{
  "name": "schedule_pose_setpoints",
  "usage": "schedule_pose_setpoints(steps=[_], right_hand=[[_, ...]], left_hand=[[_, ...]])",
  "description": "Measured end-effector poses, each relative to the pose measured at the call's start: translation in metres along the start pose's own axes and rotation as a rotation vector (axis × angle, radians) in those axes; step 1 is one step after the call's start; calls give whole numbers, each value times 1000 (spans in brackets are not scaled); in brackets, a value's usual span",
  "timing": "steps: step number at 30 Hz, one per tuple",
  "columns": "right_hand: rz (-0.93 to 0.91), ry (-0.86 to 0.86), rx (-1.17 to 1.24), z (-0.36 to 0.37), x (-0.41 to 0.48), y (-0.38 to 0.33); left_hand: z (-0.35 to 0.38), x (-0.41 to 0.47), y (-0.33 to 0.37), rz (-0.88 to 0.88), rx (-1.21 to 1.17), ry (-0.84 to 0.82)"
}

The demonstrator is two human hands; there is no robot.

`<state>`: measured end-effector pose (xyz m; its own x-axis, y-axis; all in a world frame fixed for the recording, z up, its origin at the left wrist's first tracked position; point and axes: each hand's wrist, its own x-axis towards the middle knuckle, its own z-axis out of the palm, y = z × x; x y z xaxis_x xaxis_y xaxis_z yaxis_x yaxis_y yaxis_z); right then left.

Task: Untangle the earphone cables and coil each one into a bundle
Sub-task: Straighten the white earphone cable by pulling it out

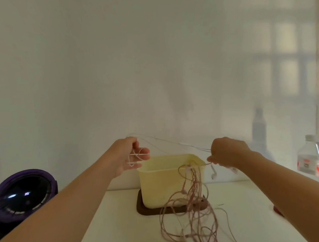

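I hold a thin white earphone cable (172, 141) stretched in the air between both hands, above a pale yellow plastic box (160, 180). My left hand (128, 156) has a few loops of that cable wound around its fingers. My right hand (226, 152) is closed on the other end, and a white earbud (214, 175) dangles below it. A tangle of pinkish cables (191, 221) hangs down from the box's right rim and spreads over the white table (126, 228) in front.
The yellow box stands on a dark brown lid or tray (143, 210). A purple and black round speaker (22, 194) sits at the left, off the table's edge. A clear water bottle (311, 155) stands at the far right, near a shelf. A white wall is close behind.
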<state>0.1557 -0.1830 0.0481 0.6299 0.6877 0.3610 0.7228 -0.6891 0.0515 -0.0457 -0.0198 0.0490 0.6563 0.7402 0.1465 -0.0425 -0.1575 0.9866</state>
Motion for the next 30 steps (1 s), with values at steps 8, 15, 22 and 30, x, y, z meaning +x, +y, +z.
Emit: schedule_pose_setpoints(steps=[8, 15, 22, 30], right_hand=[[-39, -18, 1106, 5, -3, -32], [-195, 427, 921, 1, -2, -36], [-357, -43, 1280, -15, -11, -36], [-150, -244, 1070, -2, -5, -29]], left_hand=[[27, -14, 7, 75, 378, -235], [24, -8, -12, 241, 883, -191], [18, 0, -17, 270, 884, -163], [19, -2, -24, 251, 944, -172]])
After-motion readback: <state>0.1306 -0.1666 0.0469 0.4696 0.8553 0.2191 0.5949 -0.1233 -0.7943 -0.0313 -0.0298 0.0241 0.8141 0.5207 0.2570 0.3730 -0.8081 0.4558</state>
